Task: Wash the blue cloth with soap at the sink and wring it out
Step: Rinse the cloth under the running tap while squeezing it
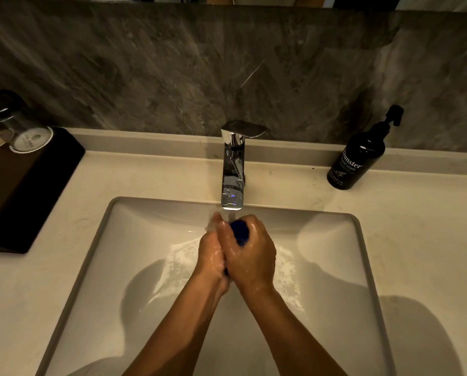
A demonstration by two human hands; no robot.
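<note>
Marble-walled counter, white sink [96,256] at frame centre. Tap [232,169] running. Left hand [210,253] and right hand [250,255] both clench the wadded blue cloth [240,232] under the stream, fingers curled tight. Soap bottle [358,158] upper right.

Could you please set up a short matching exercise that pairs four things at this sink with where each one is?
Things:
1. blue cloth
2. hand wash bottle
3. faucet
4. upturned glasses

Places:
A. on the dark tray at the far left
B. behind the basin, at its middle
C. bunched between both hands under the water
D. on the counter at the back right

Pairs: 1-C, 2-D, 3-B, 4-A
</note>
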